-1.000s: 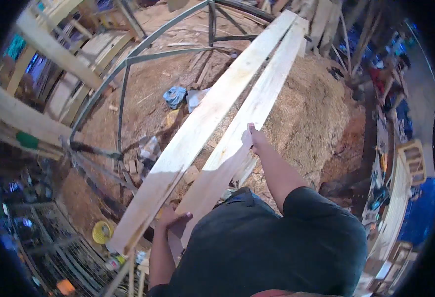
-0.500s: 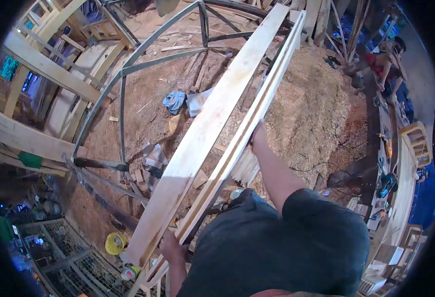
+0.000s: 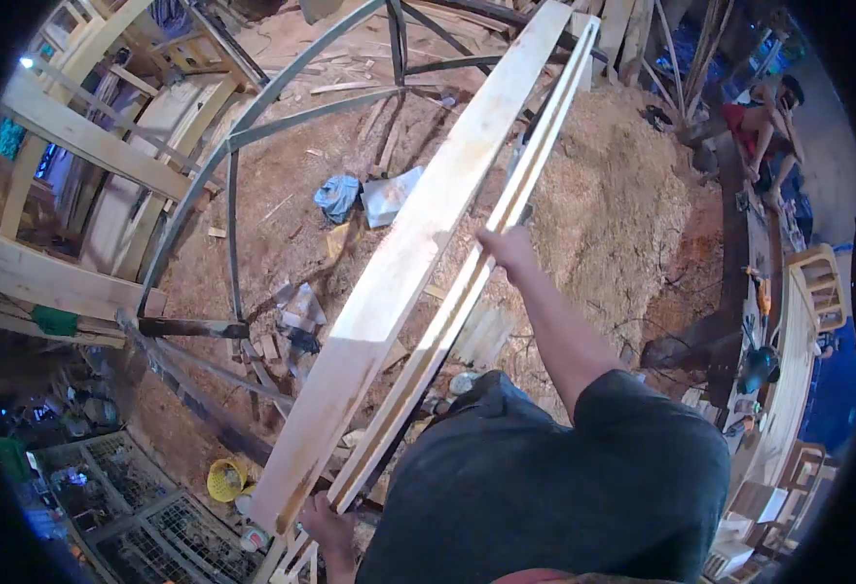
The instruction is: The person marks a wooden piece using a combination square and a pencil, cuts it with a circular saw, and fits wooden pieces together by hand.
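Observation:
A pair of long, narrow wooden boards [image 3: 444, 326] runs diagonally across the middle, side by side with a dark gap between them. At their near end, my left hand [image 3: 328, 526] is closed around the edge, its fingers partly hidden. Farther up, my right hand [image 3: 510, 253] grips the same boards from the right side, with its fingers over the top. Just left of them, a wide pale plank [image 3: 399, 273] lies roughly parallel, touched by neither hand.
Curved metal frame bars [image 3: 233, 209] stand at the left over sawdust [image 3: 603, 214]. A blue plastic bag [image 3: 338, 199] and a yellow basket [image 3: 225, 480] lie on the ground. A wire-mesh frame [image 3: 145, 506] is at lower left. Another person [image 3: 768, 122] sits at upper right, near tools.
My right hand has shifted from the boards' right edge to over their top. My left hand has slid slightly down toward the near end.

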Demonstrator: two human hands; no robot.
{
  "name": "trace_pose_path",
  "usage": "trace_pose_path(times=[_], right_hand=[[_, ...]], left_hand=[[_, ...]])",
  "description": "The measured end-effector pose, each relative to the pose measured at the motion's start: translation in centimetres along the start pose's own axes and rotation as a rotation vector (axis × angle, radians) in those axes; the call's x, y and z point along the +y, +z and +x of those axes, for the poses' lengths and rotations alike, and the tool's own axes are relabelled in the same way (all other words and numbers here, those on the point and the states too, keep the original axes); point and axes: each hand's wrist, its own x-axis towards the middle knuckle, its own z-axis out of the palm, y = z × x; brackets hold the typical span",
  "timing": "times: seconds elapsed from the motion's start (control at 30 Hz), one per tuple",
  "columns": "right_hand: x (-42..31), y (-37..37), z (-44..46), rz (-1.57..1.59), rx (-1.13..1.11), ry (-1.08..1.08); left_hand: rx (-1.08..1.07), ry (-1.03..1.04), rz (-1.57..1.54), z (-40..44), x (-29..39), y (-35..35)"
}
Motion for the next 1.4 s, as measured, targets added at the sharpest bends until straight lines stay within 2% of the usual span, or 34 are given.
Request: trace_pose_path(times=[0.13,0.23,0.33,0.37,0.47,0.57,0.67,0.7,0.8,0.9,1.03,1.1,1.17,1.27,1.3,1.33,1.37,1.4], right_hand=[[-2.8,-1.4,4.6,0.005,-0.045,0.051],[-1.5,0.4,7.6,0.097,0.217,-0.160],[-0.8,1.7,5.0,-0.021,0.278,-0.125],[-0.8,2.5,4.1,-0.037,0.416,-0.296],[-2.7,2.3,2.8,-0.105,0.416,-0.188],[-3.2,1.8,2.3,-0.157,0.412,-0.220],[-3.3,1.6,2.4,-0.120,0.402,-0.190],[-3.3,1.9,2.7,-0.136,0.437,-0.184],[-2.6,1.4,4.7,-0.175,0.303,-0.076],[-2.6,0.8,6.3,-0.153,0.347,-0.196],[2.4,1.3,11.4,-0.435,0.367,-0.335],[-0.5,0.7,8.7,-0.251,0.291,-0.197],[5.2,1.2,15.3,-0.288,0.220,-0.304],[0.3,-0.6,7.7,0.182,-0.255,0.009],[-0.4,-0.8,4.4,0.218,-0.376,0.052],[1.0,-0.2,3.8,0.101,-0.400,0.087],[0.8,-0.2,-0.2,0.085,-0.583,0.081],[0.6,-0.3,-4.5,0.039,-0.761,0.129]], left_hand=[[0.009,-0.071,-0.030,3.8,2.8,2.4],[-0.001,-0.022,-0.062,6.0,4.4,4.4],[0.035,0.003,-0.040,8.2,7.8,4.1],[0.049,-0.002,-0.035,8.4,8.2,4.1],[-0.016,-0.060,-0.010,9.2,9.4,2.8],[-0.041,-0.061,-0.035,9.2,8.9,3.9],[-0.183,-0.299,-0.063,9.0,9.9,3.3],[-0.205,-0.292,-0.066,9.1,10.2,2.9],[-0.247,-0.276,-0.045,9.5,10.9,2.4],[-0.214,-0.258,-0.005,10.1,10.8,4.5],[-0.137,-0.259,-0.002,9.9,11.2,4.5],[-0.169,-0.299,0.000,9.9,11.8,3.8],[-0.227,-0.360,-0.024,9.6,12.2,2.9],[0.215,-0.273,0.059,8.2,15.0,2.5],[0.349,-0.279,0.031,7.5,16.3,3.4],[0.428,-0.221,-0.033,6.8,18.2,3.8],[0.509,-0.162,-0.089,5.9,20.0,4.2],[0.436,-0.077,-0.225,5.1,20.9,6.7]])
